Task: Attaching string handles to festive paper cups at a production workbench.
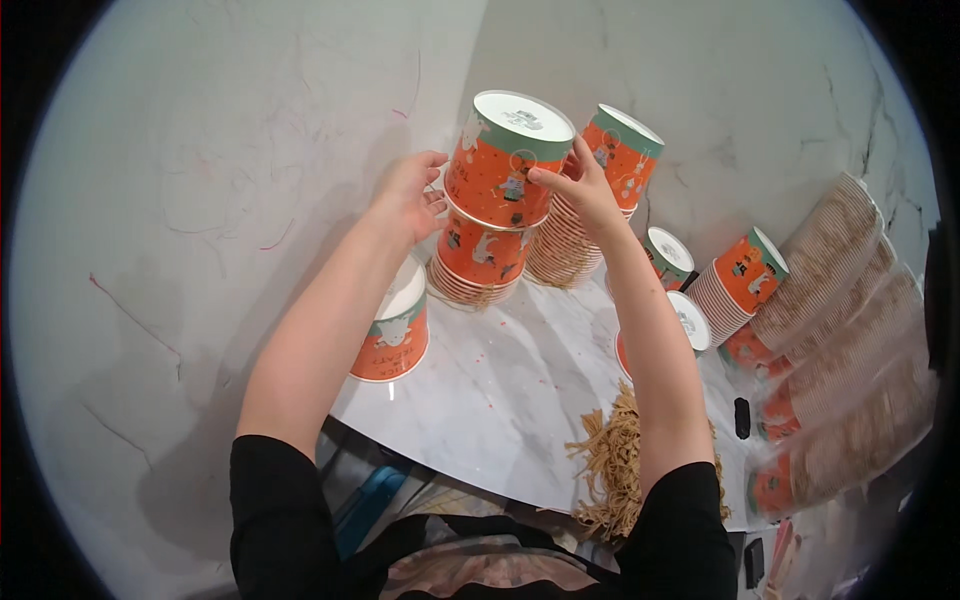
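An orange paper tub (505,175) with a green band and white base is upside down on top of a stack of like tubs (480,258). My right hand (582,190) grips it from the right, thumb across its front and fingers round the far side. My left hand (408,195) is at its left side with fingers apart; whether the fingertips touch it I cannot tell. Below my left forearm, another upturned tub (392,345) stands near the table edge. A taller stack of tubs (622,160) rises just behind my right hand.
Beside my right forearm lies a heap of tan twisted cord pieces (608,470). Farther right are a shorter tub stack (745,275), small upturned tubs (668,250) and several plastic-wrapped tub sleeves (830,370). A small black object (742,418) lies on the white marbled table (480,400).
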{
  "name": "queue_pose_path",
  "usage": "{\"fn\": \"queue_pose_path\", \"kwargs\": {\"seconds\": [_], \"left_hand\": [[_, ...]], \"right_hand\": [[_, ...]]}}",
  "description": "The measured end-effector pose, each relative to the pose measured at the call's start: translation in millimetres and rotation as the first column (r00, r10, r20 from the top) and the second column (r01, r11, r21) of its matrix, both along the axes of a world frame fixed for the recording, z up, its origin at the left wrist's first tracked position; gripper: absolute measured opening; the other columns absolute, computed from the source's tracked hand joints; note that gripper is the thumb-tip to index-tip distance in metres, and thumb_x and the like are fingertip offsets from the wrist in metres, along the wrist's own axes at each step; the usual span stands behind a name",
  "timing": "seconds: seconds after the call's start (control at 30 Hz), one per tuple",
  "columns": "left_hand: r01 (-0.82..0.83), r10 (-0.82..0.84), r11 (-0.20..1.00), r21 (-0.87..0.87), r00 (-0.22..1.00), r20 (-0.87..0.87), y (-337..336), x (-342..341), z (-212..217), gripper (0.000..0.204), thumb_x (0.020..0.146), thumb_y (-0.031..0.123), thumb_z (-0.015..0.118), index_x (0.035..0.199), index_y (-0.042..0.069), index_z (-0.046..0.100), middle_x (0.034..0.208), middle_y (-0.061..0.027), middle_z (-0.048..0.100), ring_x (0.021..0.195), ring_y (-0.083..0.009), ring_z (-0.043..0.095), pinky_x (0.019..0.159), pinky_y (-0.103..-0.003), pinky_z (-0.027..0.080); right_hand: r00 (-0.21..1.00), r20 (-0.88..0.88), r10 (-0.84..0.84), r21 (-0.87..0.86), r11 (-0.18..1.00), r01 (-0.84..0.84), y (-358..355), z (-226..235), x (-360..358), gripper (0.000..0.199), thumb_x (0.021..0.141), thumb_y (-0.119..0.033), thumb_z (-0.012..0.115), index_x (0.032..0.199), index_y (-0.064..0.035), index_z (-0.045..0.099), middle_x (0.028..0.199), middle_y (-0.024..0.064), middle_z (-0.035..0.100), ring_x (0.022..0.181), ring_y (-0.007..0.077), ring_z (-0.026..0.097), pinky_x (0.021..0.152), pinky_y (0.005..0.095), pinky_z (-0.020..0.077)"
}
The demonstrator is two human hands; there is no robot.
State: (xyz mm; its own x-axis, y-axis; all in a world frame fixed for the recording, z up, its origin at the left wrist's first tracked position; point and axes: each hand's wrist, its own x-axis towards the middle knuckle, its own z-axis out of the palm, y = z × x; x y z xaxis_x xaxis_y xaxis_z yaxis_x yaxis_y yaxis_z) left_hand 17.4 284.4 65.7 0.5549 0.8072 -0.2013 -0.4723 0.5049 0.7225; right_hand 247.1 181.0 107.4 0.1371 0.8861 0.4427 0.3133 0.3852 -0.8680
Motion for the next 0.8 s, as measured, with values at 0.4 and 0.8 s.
{"fn": "queue_pose_path", "kwargs": {"seconds": [0.4,0.8], "left_hand": [[-0.138,0.140,0.988,-0.063,0.990,0.033,-42,-3,14,0.101,0.085,0.031,0.074,0.158,0.004,0.010,0.162,-0.0312,-0.009,0.153,-0.0422,-0.001,0.123,-0.053,0.015],[-0.475,0.520,0.235,0.848,0.798,0.303,-167,-100,-60,0.030,0.091,0.005,0.053,0.121,0.003,0.052,0.138,-0.0168,0.048,0.127,-0.0276,0.048,0.111,-0.042,0.035]], "right_hand": [[0.981,0.094,-0.168,-0.074,0.982,0.175,9,-49,-6,0.113,0.070,-0.031,0.093,0.154,0.0008,0.025,0.133,0.0188,0.057,0.111,0.0203,0.063,0.072,0.0279,0.0568],[0.993,0.038,-0.112,-0.061,0.992,0.114,16,-94,4,0.123,0.069,-0.031,0.094,0.157,0.0015,0.014,0.141,0.0211,0.050,0.124,0.0265,0.057,0.090,0.0360,0.0558]]}}
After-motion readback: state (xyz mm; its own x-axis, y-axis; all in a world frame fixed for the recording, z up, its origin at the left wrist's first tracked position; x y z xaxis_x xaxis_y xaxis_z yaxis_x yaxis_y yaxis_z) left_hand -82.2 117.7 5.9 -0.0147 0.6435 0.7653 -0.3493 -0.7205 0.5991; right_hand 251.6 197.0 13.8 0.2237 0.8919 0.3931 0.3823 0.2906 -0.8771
